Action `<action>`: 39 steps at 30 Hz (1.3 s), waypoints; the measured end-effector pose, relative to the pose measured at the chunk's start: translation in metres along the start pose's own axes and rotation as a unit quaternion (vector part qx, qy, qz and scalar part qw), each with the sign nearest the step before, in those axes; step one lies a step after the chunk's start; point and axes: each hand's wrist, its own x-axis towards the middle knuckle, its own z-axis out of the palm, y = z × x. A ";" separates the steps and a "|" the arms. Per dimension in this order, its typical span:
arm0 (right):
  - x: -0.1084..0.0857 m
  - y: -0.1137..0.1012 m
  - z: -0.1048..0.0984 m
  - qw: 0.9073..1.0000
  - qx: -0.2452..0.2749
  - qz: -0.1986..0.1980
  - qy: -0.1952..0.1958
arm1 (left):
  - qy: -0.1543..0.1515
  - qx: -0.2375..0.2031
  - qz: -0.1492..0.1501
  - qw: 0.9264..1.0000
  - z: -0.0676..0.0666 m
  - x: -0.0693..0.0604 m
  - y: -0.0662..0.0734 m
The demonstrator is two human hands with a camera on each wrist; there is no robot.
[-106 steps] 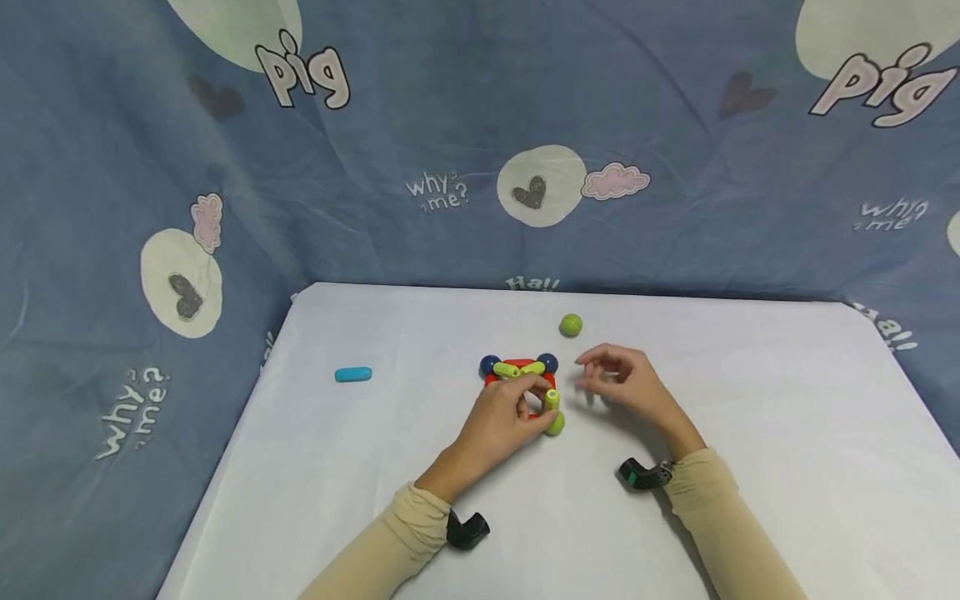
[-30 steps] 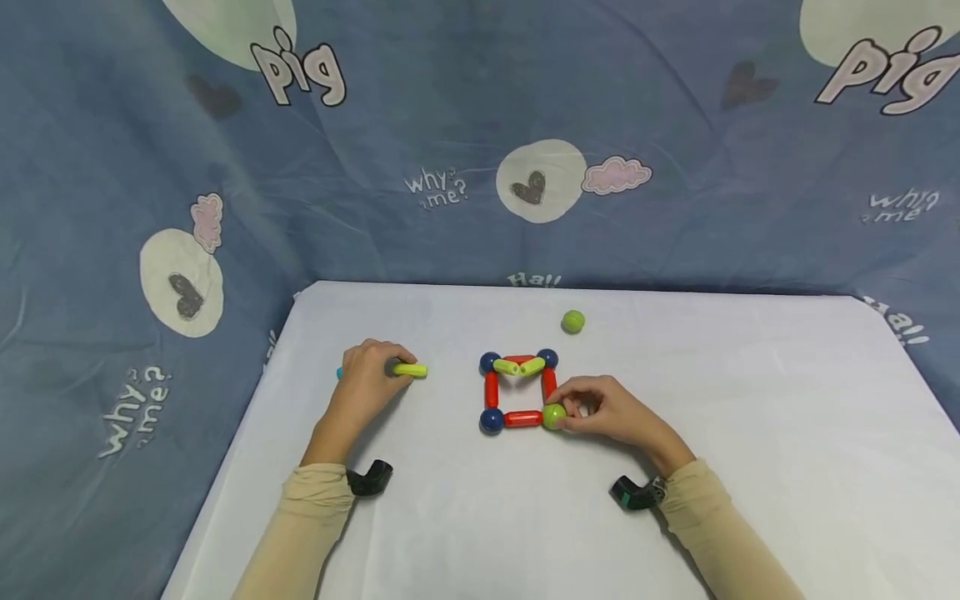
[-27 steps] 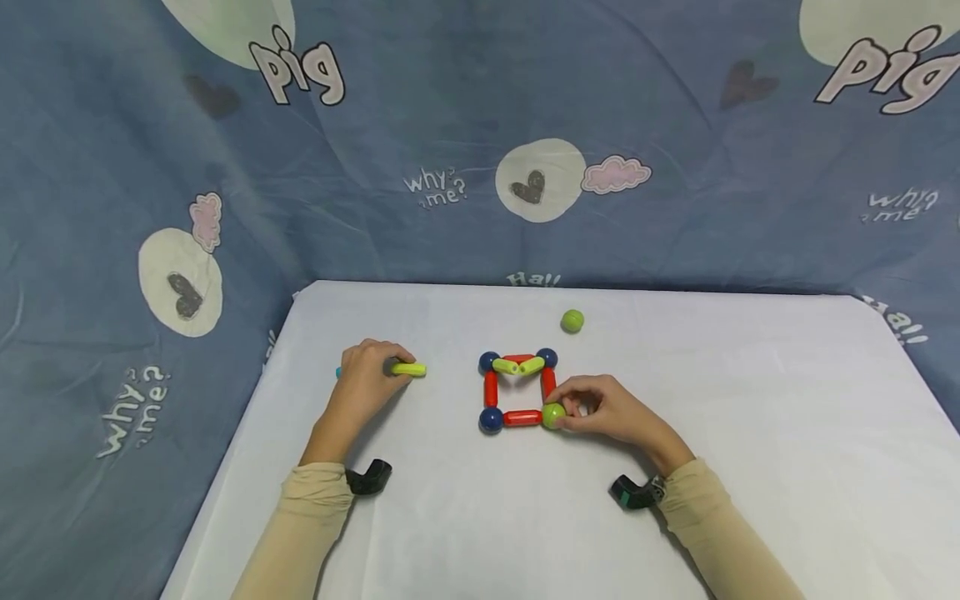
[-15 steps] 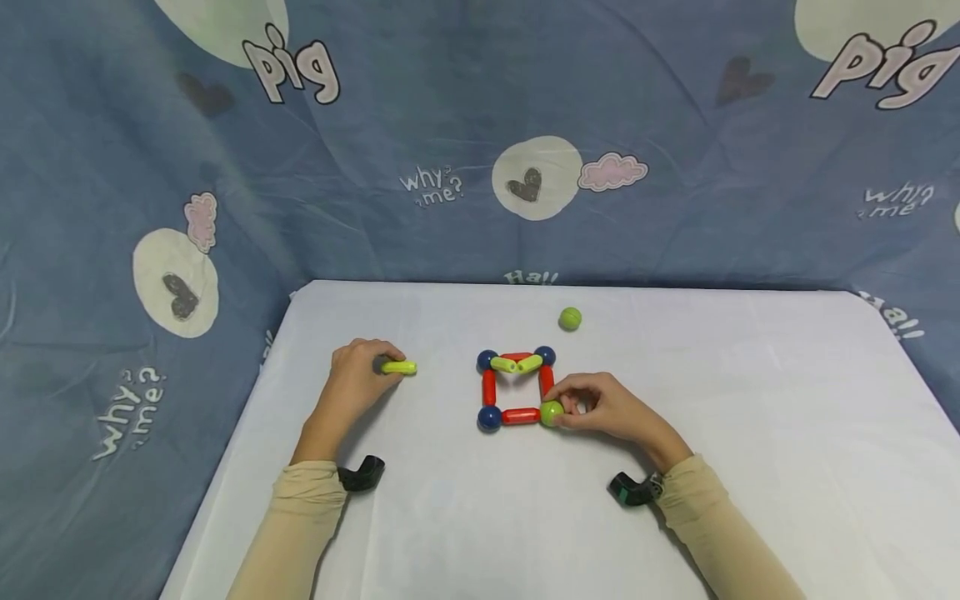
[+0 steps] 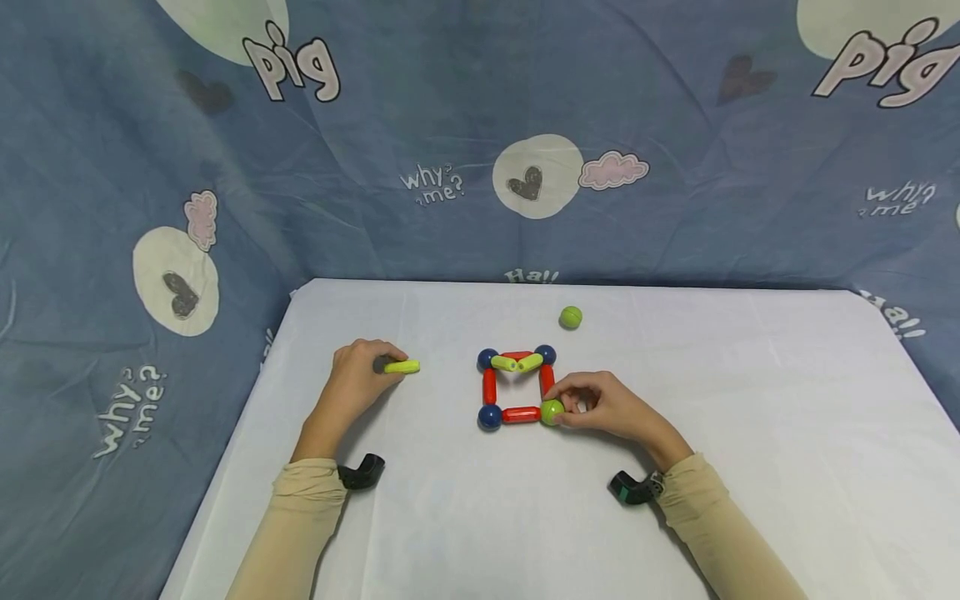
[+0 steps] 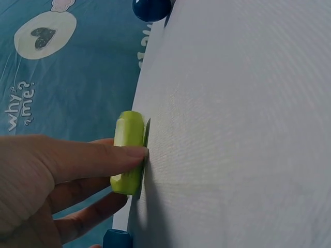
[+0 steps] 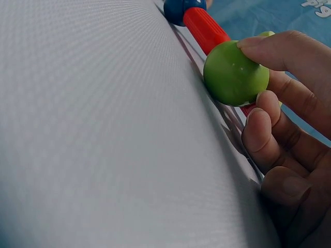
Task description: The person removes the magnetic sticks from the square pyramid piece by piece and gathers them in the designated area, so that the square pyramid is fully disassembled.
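In the head view a square of red magnetic rods [image 5: 521, 415] lies on the table, with dark blue balls [image 5: 490, 417] at three corners. A green ball [image 5: 552, 412] forms the near right corner. My right hand [image 5: 607, 408] grips that ball between thumb and fingers. Two yellow-green rods [image 5: 504, 363] slant inward from the two far blue balls. Left of the square, my left hand [image 5: 352, 383] pinches a separate yellow-green rod [image 6: 128, 152] just over the tabletop. A blue rod [image 6: 118, 238], hidden from the head camera, shows below the fingers in the left wrist view.
Another green ball [image 5: 571, 317] sits loose beyond the square, toward the back of the white table [image 5: 465, 517]. A patterned blue cloth [image 5: 420, 100] hangs behind and to the left of the table.
Since the earliest frame, my left hand has carried its yellow-green rod left, away from the green corner ball. My right hand has come in and taken hold of that ball. Lately both hands stay nearly still.
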 end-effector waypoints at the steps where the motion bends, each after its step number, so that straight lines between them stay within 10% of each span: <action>1: 0.000 0.000 0.000 1.000 0.001 -0.001 0.000 | -0.001 -0.001 -0.001 1.000 0.000 0.000 0.000; 23: 0.000 -0.001 0.001 1.000 0.008 -0.005 0.001 | -0.004 0.004 0.003 1.000 -0.004 -0.001 0.003; 30: 0.000 -0.004 0.001 1.000 -0.005 0.005 -0.005 | 0.031 -0.034 0.038 0.998 -0.004 -0.004 0.026; 39: 0.000 -0.004 0.001 1.000 -0.012 0.001 -0.017 | -0.117 -0.025 0.146 0.982 0.041 -0.024 0.091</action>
